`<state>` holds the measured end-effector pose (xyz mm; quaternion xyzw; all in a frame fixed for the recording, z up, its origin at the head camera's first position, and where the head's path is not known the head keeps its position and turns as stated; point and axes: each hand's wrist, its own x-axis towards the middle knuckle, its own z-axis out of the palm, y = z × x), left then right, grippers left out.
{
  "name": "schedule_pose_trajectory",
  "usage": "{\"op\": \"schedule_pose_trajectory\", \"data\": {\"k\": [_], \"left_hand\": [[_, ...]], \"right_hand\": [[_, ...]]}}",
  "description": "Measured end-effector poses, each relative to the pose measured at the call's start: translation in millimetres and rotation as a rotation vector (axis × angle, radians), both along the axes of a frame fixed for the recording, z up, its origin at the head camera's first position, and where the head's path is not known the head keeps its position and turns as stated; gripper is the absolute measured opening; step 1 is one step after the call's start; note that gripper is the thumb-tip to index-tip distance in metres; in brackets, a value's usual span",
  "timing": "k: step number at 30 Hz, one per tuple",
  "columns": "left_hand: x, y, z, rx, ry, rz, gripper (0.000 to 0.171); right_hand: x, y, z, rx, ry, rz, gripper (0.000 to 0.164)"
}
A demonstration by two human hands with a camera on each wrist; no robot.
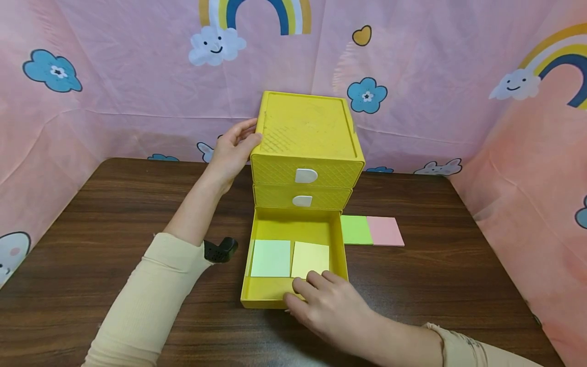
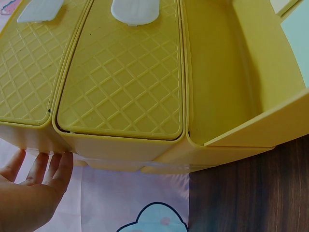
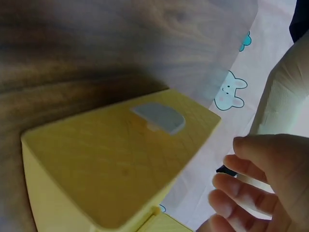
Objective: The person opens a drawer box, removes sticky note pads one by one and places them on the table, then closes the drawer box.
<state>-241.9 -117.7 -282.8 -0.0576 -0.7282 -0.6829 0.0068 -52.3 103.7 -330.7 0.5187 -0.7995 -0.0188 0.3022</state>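
A yellow plastic drawer unit [image 1: 306,127] stands on the table, its bottom drawer [image 1: 295,223] pulled out and the upper two closed. My left hand [image 1: 233,150] rests against the unit's left side; the left wrist view shows the fingertips touching that side wall. Inside the bottom drawer lie a mint green sticky note pad [image 1: 270,258] and a pale yellow one [image 1: 310,257], side by side. Above the drawer's front right part is my right hand [image 1: 332,311], fingers loosely bent and holding nothing. In the right wrist view it appears apart from the drawer front with its white handle [image 3: 161,117].
A bright green pad [image 1: 356,230] and a pink pad [image 1: 385,231] lie edge to edge on the dark wooden table [image 1: 435,285], right of the unit. Pink patterned cloth [image 1: 151,76] hangs behind and at both sides.
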Motion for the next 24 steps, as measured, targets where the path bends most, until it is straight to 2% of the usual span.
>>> {"op": "schedule_pose_trajectory", "data": {"k": [5, 8, 24], "left_hand": [[-0.3, 0, -0.3, 0.002, 0.004, 0.003, 0.048], [-0.5, 0, -0.2, 0.006, 0.002, 0.003, 0.048], [1.4, 0, 1.5, -0.008, -0.004, -0.009, 0.049]], "right_hand": [[-3.7, 1, 0.8, 0.053, -0.062, -0.025, 0.008], [-4.6, 0, 5.0, 0.099, -0.116, -0.044, 0.018], [-27.5, -5, 25.7, 0.203, -0.216, -0.127, 0.056]]}}
